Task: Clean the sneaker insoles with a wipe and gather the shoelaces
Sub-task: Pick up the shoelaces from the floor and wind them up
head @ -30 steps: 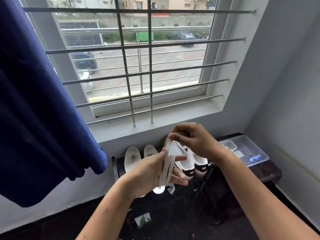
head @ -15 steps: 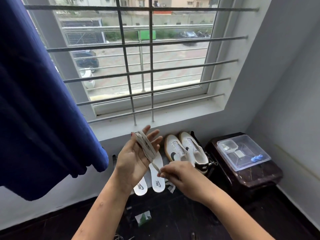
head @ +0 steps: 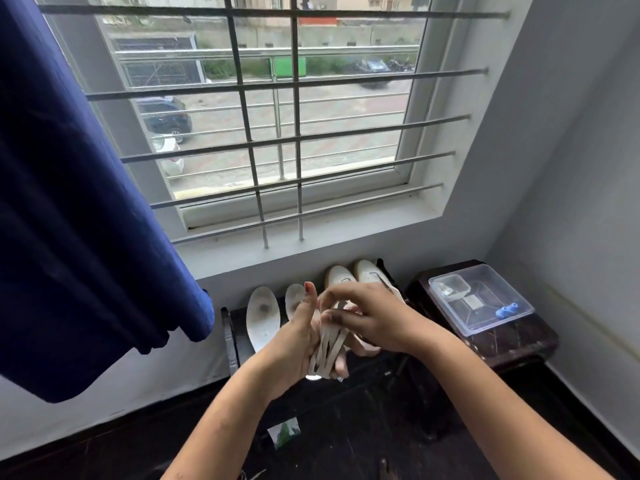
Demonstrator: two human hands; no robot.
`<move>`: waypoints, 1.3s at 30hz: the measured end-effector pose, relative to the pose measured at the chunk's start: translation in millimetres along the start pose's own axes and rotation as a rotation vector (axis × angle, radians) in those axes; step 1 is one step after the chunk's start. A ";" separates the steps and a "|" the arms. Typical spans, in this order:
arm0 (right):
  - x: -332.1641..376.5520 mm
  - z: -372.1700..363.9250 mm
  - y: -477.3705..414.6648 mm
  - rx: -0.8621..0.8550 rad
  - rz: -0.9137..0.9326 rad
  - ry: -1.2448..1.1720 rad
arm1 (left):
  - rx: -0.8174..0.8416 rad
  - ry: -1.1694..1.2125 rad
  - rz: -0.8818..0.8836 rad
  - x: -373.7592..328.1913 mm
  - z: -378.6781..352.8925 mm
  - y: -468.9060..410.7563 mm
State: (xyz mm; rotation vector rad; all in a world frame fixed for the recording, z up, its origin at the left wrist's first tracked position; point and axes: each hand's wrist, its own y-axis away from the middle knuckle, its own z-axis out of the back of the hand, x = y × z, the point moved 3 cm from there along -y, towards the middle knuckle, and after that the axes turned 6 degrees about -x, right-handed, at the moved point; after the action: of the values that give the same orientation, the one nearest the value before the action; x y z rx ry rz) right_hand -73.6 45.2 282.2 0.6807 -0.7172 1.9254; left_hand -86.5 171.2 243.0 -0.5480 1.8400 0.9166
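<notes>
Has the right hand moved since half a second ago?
Yes. The right hand rose from the insoles' heel ends to the laces on the left hand.

- We see the white flat shoelaces (head: 327, 344) looped in several crossing strands around the left hand (head: 298, 344).
- Two white insoles (head: 263, 317) lie side by side, stained, left of the white sneakers (head: 353, 273).

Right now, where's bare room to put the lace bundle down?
Free: the white window sill under the bars, and the dark floor right of the paper scrap. Crowded: the low rack holds insoles and sneakers; the clear box fills most of the stool top.
</notes>
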 end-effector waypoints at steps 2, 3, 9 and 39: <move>-6.6 -6.3 5.0 -0.004 -0.128 -0.183 | 0.030 0.018 0.016 1.3 2.3 1.0; -10.0 -8.7 7.0 -0.026 -0.173 -0.239 | 0.020 0.024 0.018 1.8 3.4 1.2; -20.1 -23.8 17.2 -0.146 -0.424 -0.553 | -0.019 0.112 -0.075 6.9 9.4 -0.3; -68.8 -21.2 48.7 -0.235 -0.747 -0.794 | -0.712 -0.609 -0.384 16.7 -6.1 -47.9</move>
State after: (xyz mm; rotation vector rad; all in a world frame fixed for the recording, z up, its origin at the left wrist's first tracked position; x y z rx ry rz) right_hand -93.0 2.1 209.3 1.3530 -0.9610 0.8422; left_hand -63.2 137.3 212.6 -0.8942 0.7982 1.2862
